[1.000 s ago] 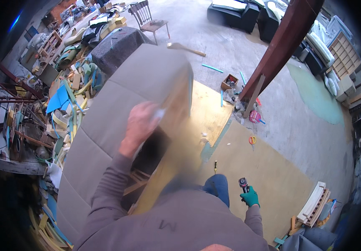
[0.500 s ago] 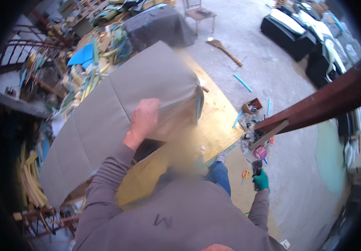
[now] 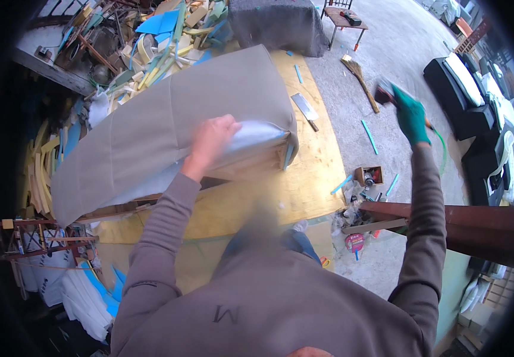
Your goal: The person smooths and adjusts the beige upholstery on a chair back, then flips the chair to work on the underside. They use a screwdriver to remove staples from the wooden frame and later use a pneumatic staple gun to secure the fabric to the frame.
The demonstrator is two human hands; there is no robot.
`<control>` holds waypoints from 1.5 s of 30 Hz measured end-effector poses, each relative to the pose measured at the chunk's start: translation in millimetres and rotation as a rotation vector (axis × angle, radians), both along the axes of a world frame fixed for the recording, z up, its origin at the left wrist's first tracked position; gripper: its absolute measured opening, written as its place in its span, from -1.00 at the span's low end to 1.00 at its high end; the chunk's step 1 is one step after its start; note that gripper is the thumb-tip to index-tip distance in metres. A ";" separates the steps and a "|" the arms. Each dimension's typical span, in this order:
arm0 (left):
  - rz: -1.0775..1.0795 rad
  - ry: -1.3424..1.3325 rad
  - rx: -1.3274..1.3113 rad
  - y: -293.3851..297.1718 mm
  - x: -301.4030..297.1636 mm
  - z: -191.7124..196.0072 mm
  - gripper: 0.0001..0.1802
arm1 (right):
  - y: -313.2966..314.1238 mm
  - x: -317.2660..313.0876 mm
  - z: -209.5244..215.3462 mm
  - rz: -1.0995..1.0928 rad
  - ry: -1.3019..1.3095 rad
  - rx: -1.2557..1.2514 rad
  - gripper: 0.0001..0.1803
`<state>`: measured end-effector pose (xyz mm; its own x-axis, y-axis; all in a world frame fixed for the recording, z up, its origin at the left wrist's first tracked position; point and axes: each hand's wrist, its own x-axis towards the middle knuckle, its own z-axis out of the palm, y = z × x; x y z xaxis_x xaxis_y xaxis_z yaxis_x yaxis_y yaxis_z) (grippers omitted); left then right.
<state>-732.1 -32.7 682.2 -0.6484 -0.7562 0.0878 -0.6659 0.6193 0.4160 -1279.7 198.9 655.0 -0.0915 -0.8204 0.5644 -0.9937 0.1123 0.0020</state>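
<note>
Left hand bare, pressed flat on the grey cover of the sofa frame, fingers curled over the white lining at its near corner, pinching the loose cloth down. Right hand gloved in green, raised well off to the right of the sofa frame, closed around a dark tool too blurred to name. Sofa frame lying on the yellow board, long axis running from lower left up to the right, near end just ahead of the left hand. Left hand touching, right hand well apart. Broom and small box right of the sofa frame, foam scraps behind it
</note>
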 end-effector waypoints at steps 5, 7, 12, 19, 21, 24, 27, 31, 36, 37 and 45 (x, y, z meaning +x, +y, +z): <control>-0.167 0.115 -0.010 15.3 -12.9 -12.4 -0.66 | -188.5 139.9 27.8 0.420 -0.134 -0.019 -0.45; -0.263 0.103 -0.066 24.5 -18.5 -14.1 -0.75 | -240.5 196.3 24.5 0.693 -0.161 -0.140 -0.40; -0.330 -0.034 -0.263 57.7 -25.3 -36.5 -0.83 | -302.4 334.4 8.9 0.626 0.059 0.113 -0.53; -0.218 0.227 0.254 109.9 -5.0 -96.3 -0.39 | -270.2 509.8 13.8 0.666 0.158 0.233 -0.52; -0.079 0.005 0.187 125.2 9.5 -100.6 -0.35 | -273.8 544.4 21.7 0.701 0.285 0.402 -0.38; 0.211 0.212 0.368 140.0 29.0 -90.6 -0.41 | -277.7 566.8 24.8 0.744 -0.235 0.487 -0.32; 0.365 0.841 0.596 137.8 40.5 -66.7 -0.55 | -264.1 556.3 20.4 0.871 -0.618 0.388 -0.36; 0.606 1.481 0.852 124.1 23.4 -40.2 -0.74 | -213.8 473.6 5.8 0.964 -0.922 -0.066 -0.27; 0.676 1.059 0.324 84.7 18.8 -12.1 -0.76 | -122.1 311.6 -38.7 0.521 -0.925 -0.193 -0.24; 0.740 0.974 0.285 73.4 28.1 -8.3 -0.77 | -105.6 286.6 -53.3 0.434 -0.918 -0.152 -0.23; 1.006 0.108 0.120 72.1 67.7 -39.3 -0.67 | -59.2 273.1 -155.1 0.358 -0.710 0.099 -0.05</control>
<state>-664.4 39.3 642.9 0.3003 -0.9538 -0.0037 -0.8100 -0.2571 0.5272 -1006.6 139.7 499.9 -0.1234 -0.9111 0.3932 -0.7374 -0.1809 -0.6507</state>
